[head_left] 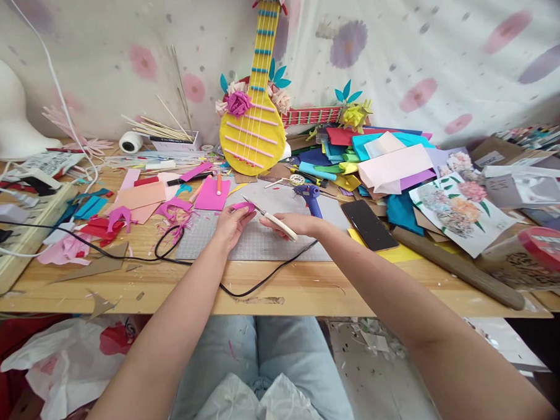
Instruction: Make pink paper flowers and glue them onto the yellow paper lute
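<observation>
Between the thumb and fingers of my left hand [233, 225] is a small magenta piece of craft sheet [243, 205]. My right hand [291, 224] grips a pair of scissors [279, 223] with pale handles, and the blades point left, close to the magenta piece. Whether the blades touch it I cannot tell. Both hands are above a grey cutting mat [204, 247]. Behind them lies a magenta sheet [212, 194] with an orange stick on it. A blue glue gun [311, 199] rests just beyond my right hand.
A yellow craft lute [253, 134] leans on the back curtain. Colourful sheets [396, 165] pile up at the right, near a black phone [369, 225]. Pink scraps [175, 211] and a black cable [253, 290] lie around the mat. A power strip [33, 224] sits at the left.
</observation>
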The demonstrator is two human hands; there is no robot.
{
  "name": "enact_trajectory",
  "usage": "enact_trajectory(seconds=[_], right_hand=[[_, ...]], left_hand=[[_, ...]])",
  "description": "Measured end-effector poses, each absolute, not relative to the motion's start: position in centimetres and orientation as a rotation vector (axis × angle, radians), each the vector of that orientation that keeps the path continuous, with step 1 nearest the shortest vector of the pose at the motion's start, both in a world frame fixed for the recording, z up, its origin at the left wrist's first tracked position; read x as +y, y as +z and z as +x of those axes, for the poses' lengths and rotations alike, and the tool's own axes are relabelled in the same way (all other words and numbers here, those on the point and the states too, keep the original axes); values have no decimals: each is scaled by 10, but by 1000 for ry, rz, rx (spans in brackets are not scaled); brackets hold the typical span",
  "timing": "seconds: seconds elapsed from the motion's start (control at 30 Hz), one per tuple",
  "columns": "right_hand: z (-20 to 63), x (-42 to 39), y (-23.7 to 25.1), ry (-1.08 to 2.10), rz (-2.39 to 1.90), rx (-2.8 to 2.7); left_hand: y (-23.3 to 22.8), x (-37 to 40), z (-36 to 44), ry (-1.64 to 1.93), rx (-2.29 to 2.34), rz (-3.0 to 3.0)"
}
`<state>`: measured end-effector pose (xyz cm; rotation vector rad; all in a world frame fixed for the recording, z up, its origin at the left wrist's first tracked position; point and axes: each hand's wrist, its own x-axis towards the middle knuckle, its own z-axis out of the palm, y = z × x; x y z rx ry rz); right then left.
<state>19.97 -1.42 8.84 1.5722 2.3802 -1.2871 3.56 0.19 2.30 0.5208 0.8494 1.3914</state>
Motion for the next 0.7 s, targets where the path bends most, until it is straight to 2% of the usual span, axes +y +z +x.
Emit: enact_trajectory(seconds=[0.53, 0.7], right_hand=[[209, -14, 79, -1289, 1670, 2403], [217, -13, 77, -1446, 1675, 2353]], left_hand=[[23, 3, 32, 1271, 860, 599], [24, 3, 32, 1276, 838, 624]])
